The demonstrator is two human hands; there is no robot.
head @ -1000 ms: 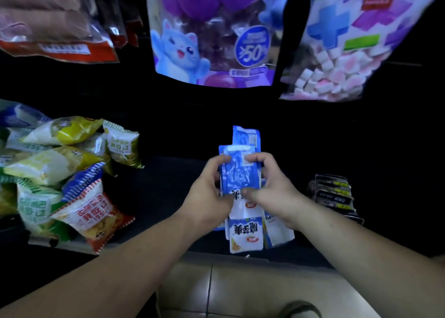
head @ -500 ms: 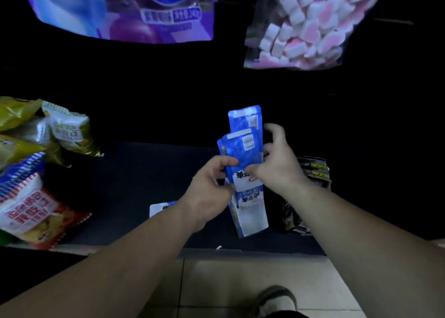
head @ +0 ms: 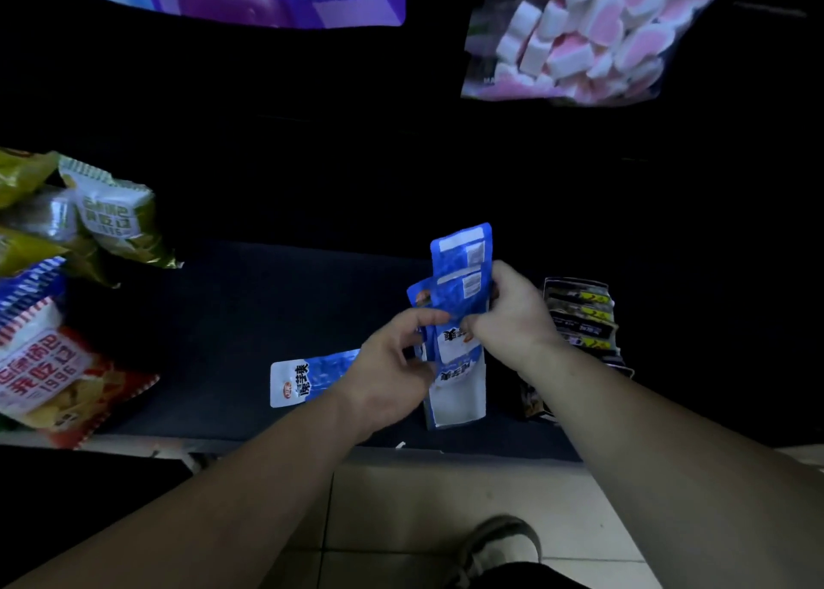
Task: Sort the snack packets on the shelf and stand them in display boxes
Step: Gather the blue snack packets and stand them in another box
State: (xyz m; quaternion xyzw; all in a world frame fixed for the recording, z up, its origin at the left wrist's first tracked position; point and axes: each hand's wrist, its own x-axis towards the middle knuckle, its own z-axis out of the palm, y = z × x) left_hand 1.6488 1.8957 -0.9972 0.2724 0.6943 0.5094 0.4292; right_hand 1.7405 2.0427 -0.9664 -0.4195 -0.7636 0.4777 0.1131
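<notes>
Both the left hand [head: 392, 367] and right hand [head: 512, 316] pinch the upright blue packets [head: 461, 254] with curled fingers [head: 506, 276].

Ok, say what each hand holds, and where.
Both hold the bunch of blue packets: right hand grips its right edge at mid-height, left hand pinches its left edge.

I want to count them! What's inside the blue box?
Blue packets stand upright in the box, gripped by the left hand and right hand. At least two tops show; the hands and box front cover the rest, so no full count.
</notes>
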